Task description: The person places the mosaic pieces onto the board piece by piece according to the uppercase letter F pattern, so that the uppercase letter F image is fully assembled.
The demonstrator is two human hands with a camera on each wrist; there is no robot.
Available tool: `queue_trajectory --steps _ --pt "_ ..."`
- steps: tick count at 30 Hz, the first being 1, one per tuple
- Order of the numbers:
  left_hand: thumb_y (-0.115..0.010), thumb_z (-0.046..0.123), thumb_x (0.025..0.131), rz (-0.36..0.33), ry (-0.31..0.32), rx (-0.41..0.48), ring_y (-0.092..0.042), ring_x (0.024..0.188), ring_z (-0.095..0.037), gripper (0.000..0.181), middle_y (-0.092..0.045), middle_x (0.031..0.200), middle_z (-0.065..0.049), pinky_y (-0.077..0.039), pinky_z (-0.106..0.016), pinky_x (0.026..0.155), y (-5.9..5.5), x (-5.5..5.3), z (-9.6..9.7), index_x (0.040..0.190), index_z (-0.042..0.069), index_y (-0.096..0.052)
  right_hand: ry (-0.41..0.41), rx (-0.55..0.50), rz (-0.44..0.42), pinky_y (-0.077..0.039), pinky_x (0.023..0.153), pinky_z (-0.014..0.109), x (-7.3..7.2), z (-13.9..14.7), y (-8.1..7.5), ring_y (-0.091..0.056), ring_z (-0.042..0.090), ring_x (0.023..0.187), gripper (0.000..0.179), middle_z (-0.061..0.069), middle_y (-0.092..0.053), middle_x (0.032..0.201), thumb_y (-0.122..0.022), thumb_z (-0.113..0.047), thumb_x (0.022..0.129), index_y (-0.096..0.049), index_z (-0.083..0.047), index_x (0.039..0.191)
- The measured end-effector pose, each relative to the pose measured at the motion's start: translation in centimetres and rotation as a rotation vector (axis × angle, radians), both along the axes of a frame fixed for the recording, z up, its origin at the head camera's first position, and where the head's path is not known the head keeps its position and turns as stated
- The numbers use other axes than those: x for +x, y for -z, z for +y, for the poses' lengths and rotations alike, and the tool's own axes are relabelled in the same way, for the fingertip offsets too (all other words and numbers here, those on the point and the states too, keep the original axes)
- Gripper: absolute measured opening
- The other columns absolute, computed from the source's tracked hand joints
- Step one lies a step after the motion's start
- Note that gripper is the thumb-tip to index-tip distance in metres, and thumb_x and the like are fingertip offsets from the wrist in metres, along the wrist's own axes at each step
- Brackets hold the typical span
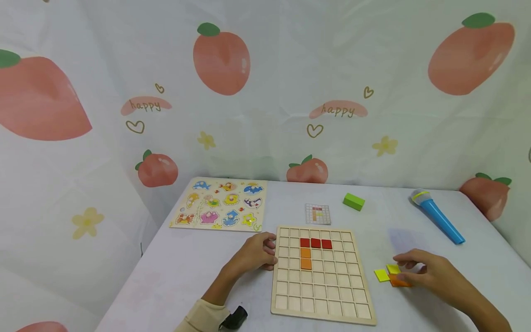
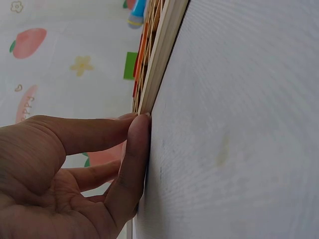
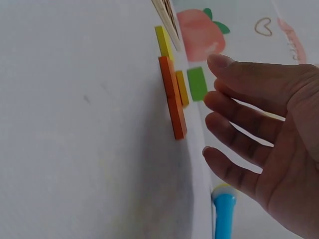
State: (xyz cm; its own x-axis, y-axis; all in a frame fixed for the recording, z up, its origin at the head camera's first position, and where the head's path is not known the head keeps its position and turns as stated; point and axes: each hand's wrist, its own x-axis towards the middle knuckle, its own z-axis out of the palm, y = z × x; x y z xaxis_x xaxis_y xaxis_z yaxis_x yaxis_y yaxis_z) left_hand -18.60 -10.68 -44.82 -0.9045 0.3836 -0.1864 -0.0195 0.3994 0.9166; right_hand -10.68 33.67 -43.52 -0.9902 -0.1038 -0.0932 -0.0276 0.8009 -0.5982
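A wooden grid board point(image 1: 319, 291) lies on the table with three red tiles point(image 1: 315, 243) in one row and two orange tiles point(image 1: 305, 258) in a column beneath the leftmost. My left hand point(image 1: 253, 253) pinches the board's left edge between thumb and finger, close up in the left wrist view. My right hand point(image 1: 435, 276) hovers over loose tiles right of the board, its fingers loosely bent and apart with nothing between them. Below it lie a yellow tile point(image 1: 382, 275), a second yellow tile point(image 1: 392, 269) and orange tiles point(image 3: 171, 79), partly hidden by the hand in the head view.
Behind the board lies a small printed grid card point(image 1: 317, 214). A green block point(image 1: 354, 202) stands farther right, then a blue toy microphone point(image 1: 441, 221). A sea-animal peg puzzle point(image 1: 220, 203) lies at the back left. A patterned cloth point(image 1: 265, 115) hangs behind the table.
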Motion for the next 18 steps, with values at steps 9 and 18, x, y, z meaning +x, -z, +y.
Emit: queue_trajectory --steps 9,18 --pt "-0.079 -0.008 0.083 0.002 -0.001 -0.007 -0.066 0.089 -0.017 0.063 -0.062 0.112 -0.012 -0.068 -0.031 0.067 0.0 0.0 0.0 0.142 -0.008 -0.056 0.013 0.050 -0.084 -0.056 0.070 0.019 -0.3 1.5 0.2 -0.058 0.009 0.094 0.043 0.004 -0.074 0.115 -0.083 -0.030 0.091 -0.075 -0.004 0.124" --pt "-0.079 -0.008 0.082 0.002 0.001 -0.002 -0.065 0.090 -0.017 0.063 -0.061 0.112 -0.012 -0.068 -0.032 0.067 0.0 -0.1 0.0 0.141 -0.008 -0.056 0.001 0.054 -0.128 -0.056 0.071 0.019 -0.6 2.0 0.9 -0.059 0.015 0.096 0.041 0.006 -0.073 0.118 -0.082 -0.025 0.090 -0.075 -0.003 0.123"
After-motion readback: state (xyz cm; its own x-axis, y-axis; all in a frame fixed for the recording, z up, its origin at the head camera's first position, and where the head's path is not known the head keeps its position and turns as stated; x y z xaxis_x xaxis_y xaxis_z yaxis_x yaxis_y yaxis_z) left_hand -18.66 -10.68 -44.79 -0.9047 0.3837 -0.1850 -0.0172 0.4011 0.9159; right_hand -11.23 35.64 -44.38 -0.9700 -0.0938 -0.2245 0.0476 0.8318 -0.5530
